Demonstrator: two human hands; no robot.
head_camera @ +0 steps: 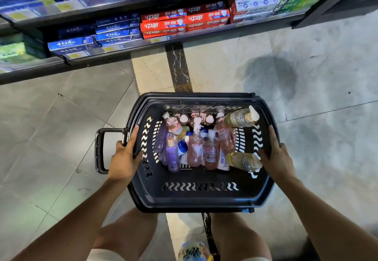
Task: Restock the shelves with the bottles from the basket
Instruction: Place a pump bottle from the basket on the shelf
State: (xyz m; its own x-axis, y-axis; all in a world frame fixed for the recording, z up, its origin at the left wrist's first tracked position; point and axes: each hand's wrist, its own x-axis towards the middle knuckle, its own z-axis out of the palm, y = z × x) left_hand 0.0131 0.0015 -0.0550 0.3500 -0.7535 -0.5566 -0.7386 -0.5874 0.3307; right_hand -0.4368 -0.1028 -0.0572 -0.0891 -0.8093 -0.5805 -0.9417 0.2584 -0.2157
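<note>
1. While the bottles (196, 148) lie loose in the basket (204, 199), keep it level so none rolls.
2. Left hand (124, 156) and right hand (276, 154) each curl fingers over a side rim; hold evenly.
3. Set it down near the shelves (143, 43) before reaching in.

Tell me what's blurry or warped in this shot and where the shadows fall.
Head view: wide-angle distortion bows the shelves, and the blue boxes at upper left are smeared; the basket, its bottles and the left hand and right hand gripping its rim are sharp; a soft shadow darkens the floor right of centre.
</note>
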